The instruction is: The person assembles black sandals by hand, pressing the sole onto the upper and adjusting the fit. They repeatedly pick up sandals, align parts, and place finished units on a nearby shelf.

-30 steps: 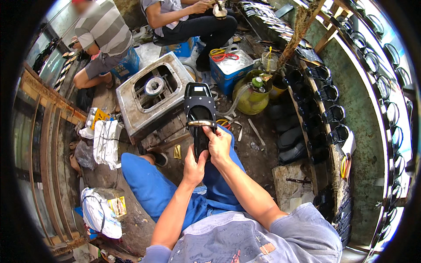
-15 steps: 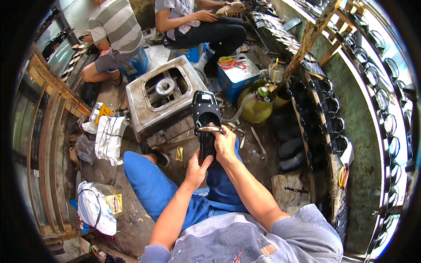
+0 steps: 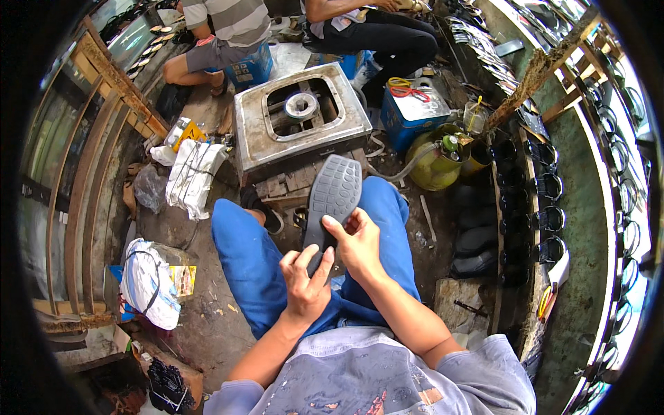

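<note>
Two blue trouser legs [image 3: 247, 266] spread beneath two bare forearms [image 3: 411, 315] that slant inward from the lower edge. Between the knees, a dark shoe [image 3: 337, 185] is held sole up, broad end away. The right hand [image 3: 357, 247] clamps its middle, thumb across the sole; the left hand [image 3: 304, 289], just below, grips the narrow end, fingers bent.
</note>
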Available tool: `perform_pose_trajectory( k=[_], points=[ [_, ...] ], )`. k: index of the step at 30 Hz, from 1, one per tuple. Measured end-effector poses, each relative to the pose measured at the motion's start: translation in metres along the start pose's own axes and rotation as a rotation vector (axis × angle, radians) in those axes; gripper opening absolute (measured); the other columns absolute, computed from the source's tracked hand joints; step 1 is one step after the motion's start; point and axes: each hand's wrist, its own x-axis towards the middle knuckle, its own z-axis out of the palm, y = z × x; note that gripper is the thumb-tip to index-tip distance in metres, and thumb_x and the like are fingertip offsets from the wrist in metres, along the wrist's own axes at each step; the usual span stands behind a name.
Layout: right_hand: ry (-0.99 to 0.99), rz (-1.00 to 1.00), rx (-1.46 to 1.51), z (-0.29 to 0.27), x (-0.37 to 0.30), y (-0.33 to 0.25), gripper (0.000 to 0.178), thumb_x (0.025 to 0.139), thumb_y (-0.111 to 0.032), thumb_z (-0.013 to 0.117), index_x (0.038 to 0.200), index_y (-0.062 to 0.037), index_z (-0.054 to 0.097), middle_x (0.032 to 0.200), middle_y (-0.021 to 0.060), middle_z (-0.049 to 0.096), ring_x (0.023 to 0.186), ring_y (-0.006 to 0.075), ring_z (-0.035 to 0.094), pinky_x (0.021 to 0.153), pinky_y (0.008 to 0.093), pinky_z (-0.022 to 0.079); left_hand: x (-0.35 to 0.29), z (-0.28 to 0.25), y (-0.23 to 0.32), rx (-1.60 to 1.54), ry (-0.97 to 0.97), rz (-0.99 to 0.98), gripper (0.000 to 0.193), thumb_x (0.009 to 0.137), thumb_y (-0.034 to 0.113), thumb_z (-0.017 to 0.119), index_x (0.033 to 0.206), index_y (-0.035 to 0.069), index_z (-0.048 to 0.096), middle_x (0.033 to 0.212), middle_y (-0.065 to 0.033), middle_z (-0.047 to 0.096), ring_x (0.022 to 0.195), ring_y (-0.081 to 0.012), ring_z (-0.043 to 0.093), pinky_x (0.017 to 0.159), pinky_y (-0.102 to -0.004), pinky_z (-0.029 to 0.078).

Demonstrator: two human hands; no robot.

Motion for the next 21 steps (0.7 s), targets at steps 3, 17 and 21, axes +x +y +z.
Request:
perform_pose_trajectory(
  k=[3, 17, 21],
  points=[
    [-0.081, 0.133, -0.072, -0.011, -0.002, -0.003, 0.024, 0.088, -0.01, 0.084, 0.104, -0.0012, 0.069, 0.096, 0.0022, 0.073, 0.087, 0.0076, 0.065, 0.08, 0.0239, 0.052, -0.009, -0.011, 0.004, -0.362, -0.035, -0.18, 0.057, 0.083, 0.033, 0.085, 0.131, 0.006, 0.069, 0.137, -0.0167, 0.056, 0.118, -0.0352, 0.052, 0.103, -0.0446, 0.041],
    [-0.482, 0.252, -0.282, -0.034, -0.037, 0.021, 0.023, 0.087, -0.009, 0.085, 0.1, 0.0015, 0.069, 0.097, 0.0061, 0.076, 0.089, 0.0087, 0.068, 0.078, 0.0286, 0.055, -0.03, -0.01, -0.025, -1.014, -0.064, -0.94, 0.022, 0.102, 0.016, 0.072, 0.112, -0.003, 0.066, 0.102, -0.0034, 0.07, 0.088, -0.0072, 0.06, 0.08, -0.0241, 0.05],
    [-0.466, 0.053, -0.07, -0.027, -0.028, 0.015, 0.035, 0.089, -0.011, 0.083, 0.12, 0.003, 0.07, 0.103, 0.0081, 0.077, 0.097, 0.0109, 0.069, 0.089, 0.0307, 0.057, -0.017, -0.014, -0.043, -1.198, -0.093, -0.94, 0.025, 0.103, 0.018, 0.07, 0.115, -0.004, 0.067, 0.108, -0.0075, 0.073, 0.095, -0.0085, 0.064, 0.087, -0.0257, 0.052]
  ],
)
